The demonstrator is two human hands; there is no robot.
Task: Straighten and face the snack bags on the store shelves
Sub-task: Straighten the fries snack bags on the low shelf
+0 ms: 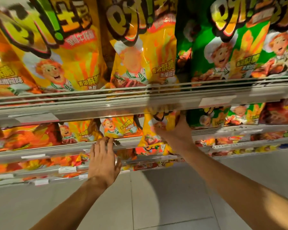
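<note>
Far to the left of your hands, the orange-red bags (23, 138) lie on the second shelf, and above them big yellow bags (45, 52) fill the left end of the top shelf. Your left hand (104, 157) is open, fingers spread, with its fingertips (105, 140) resting on the front rail of the second shelf (56, 146). Just above those fingertips a small yellow bag (119, 126) stands upright and faces out, with another yellow bag (78, 131) just to its left.

Between your two hands, and closer to the right one, the yellow snack bag (152, 138) hangs out past the shelf edge, its lower end dropping in front of the shelf below. Your right hand (176, 131) is closed around that bag's right side, thumb across the front and fingers behind it; the bag and hand are blurred. The bag's top is hidden behind the top shelf rail (140, 103).

Just right of your right hand, dark green bags (211, 117) stand on the second shelf, and above them large green bags (223, 44) fill the top shelf. Beneath both forearms the grey tiled floor (140, 196) shows.
</note>
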